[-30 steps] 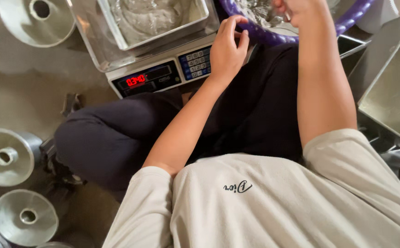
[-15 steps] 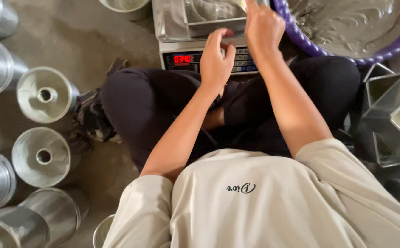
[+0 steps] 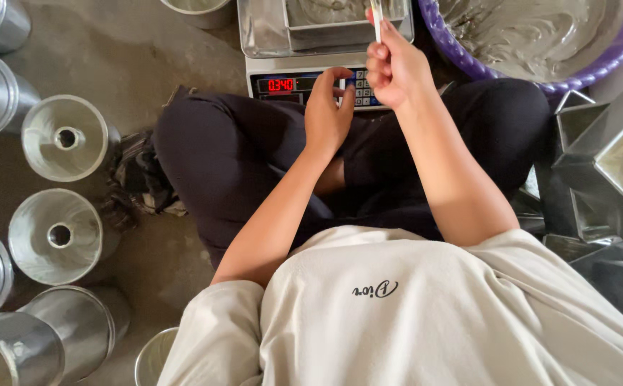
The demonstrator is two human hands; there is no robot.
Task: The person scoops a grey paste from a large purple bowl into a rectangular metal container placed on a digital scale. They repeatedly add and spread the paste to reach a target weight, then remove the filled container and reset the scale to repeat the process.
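Concrete floor (image 3: 147, 57) — metal tube moulds (image 3: 65, 137), scale (image 3: 304, 82)

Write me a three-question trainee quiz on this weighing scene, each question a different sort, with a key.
1. True or false: the left hand rests its fingers on the keypad of the digital scale.
2. Multiple choice: the right hand holds
A. a thin white stick-like tool
B. a metal funnel-shaped mould
C. nothing
3. Fill in: the grey batter on the person's right sits in a large ______ coloured basin.

Key
1. True
2. A
3. purple
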